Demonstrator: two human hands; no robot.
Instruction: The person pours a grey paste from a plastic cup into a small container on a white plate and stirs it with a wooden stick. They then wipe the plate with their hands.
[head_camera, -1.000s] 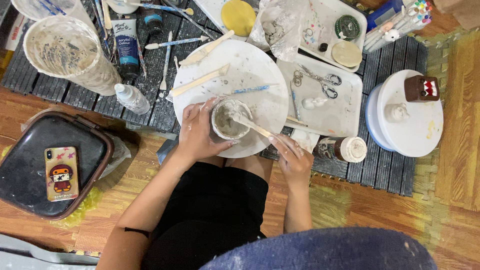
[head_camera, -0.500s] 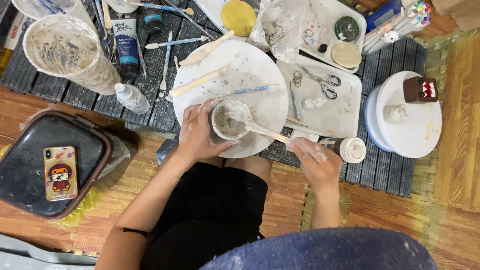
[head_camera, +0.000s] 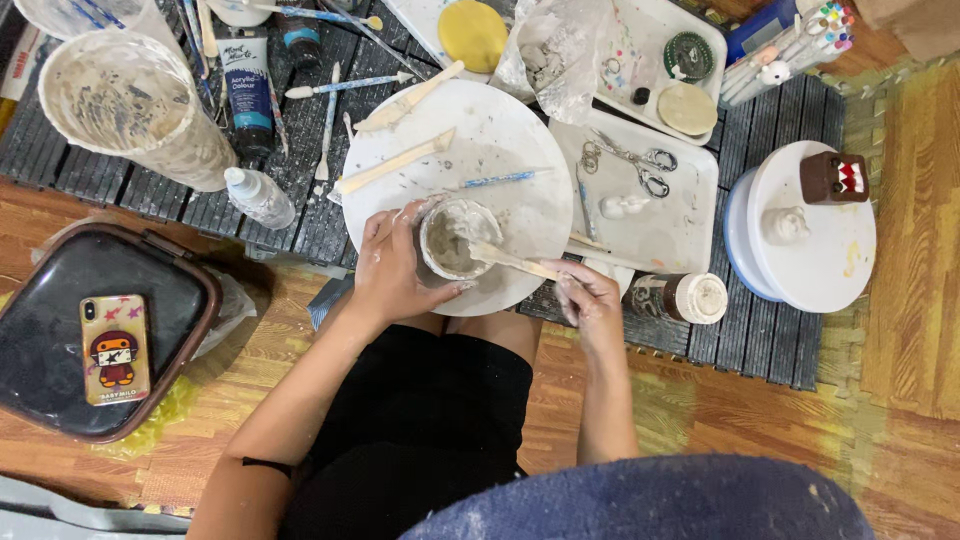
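The clay cup (head_camera: 455, 238) sits at the near edge of the round white board (head_camera: 500, 130), roughly at the board's 6 o'clock, right in front of your lap. Your left hand (head_camera: 392, 272) cups it from 9 o'clock, fingers curled round the outer wall, thumb toward you, touching the clay. A wooden tool (head_camera: 512, 262) lies with one end inside the cup and its long axis running out toward 4 o'clock, where your right hand (head_camera: 590, 305) pinches the far end between fingertips. So the left hand is on the cup itself; the right meets it only through the tool and stands a little apart, off the board's rim.

Further out on the board, two more wooden tools (head_camera: 395, 163) lie at 10 and 11 o'clock of the cup, and a blue-handled one (head_camera: 500, 180) at 1 o'clock. Past the right hand, at 3 o'clock, a small jar (head_camera: 682, 297) lies on its side; beyond it, scissors (head_camera: 640, 168) rest on a white tray (head_camera: 690, 230).
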